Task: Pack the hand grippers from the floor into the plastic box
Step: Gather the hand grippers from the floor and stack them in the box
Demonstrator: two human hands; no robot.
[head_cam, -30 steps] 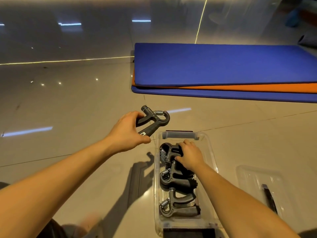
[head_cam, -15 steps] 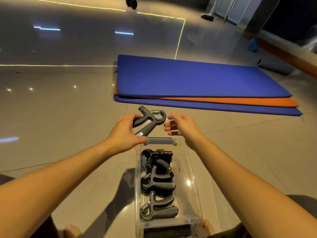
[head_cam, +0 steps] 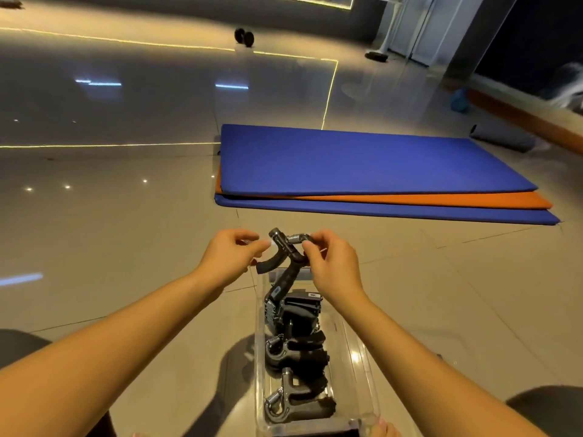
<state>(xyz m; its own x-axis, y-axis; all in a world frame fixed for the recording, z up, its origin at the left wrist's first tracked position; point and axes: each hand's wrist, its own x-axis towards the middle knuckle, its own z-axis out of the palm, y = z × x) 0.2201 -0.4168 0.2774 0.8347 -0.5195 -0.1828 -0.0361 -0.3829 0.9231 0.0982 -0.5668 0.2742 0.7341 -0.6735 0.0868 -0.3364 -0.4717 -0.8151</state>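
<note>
A dark grey hand gripper with a metal spring hangs tilted over the far end of the clear plastic box. My right hand pinches its spring end at the top. Just left of it is my left hand, fingers curled and fingertips at the curved handle; I cannot tell whether it still grips. Several more hand grippers lie in a row inside the box on the floor between my knees.
Stacked blue and orange mats lie on the glossy tile floor beyond the box. A dumbbell and a rolled grey mat sit far off. A clear lid lies faintly visible right of the box.
My right hand came up from inside the box and took the gripper's spring end. The gripper swung from my left hand's grasp to hang over the box. The camera tilted upward.
</note>
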